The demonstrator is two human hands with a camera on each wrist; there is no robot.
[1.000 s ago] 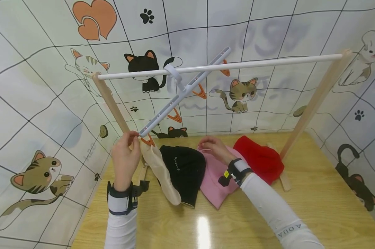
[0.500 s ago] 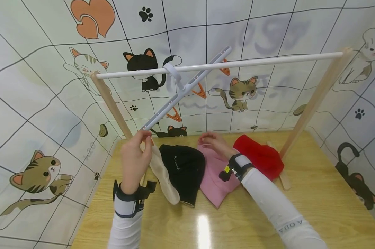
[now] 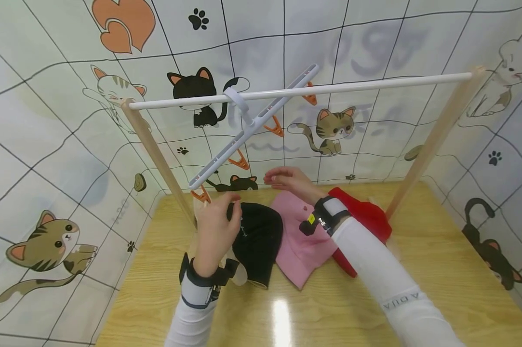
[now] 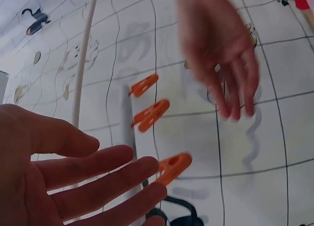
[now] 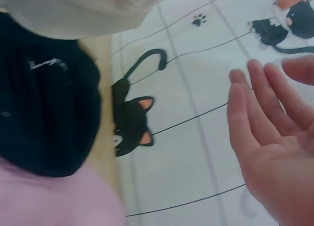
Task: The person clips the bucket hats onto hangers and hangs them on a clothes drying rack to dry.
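You've got a red hat (image 3: 369,219), pink hat (image 3: 297,255), cream hat (image 5: 88,14) and pale-squiggled black hat (image 3: 261,241), plus 4 orange clips (image 3: 242,162) on a pale lilac hanger (image 3: 219,158). Your sleeves (image 3: 369,265) are white, and the white wall (image 3: 261,24) has black gridlines and cartoon cats (image 3: 334,131).

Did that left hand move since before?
Yes. In the head view, the left hand moved right, away from the left wooden post, and now partly covers the black hat.

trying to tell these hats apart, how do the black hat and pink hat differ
The black hat is dark with a pale script-like marking; the pink hat is lighter with a small red mark. In the head view, the left hand partly hides the black hat, while the right wrist camera partly hides the pink hat. Both lie on the table.
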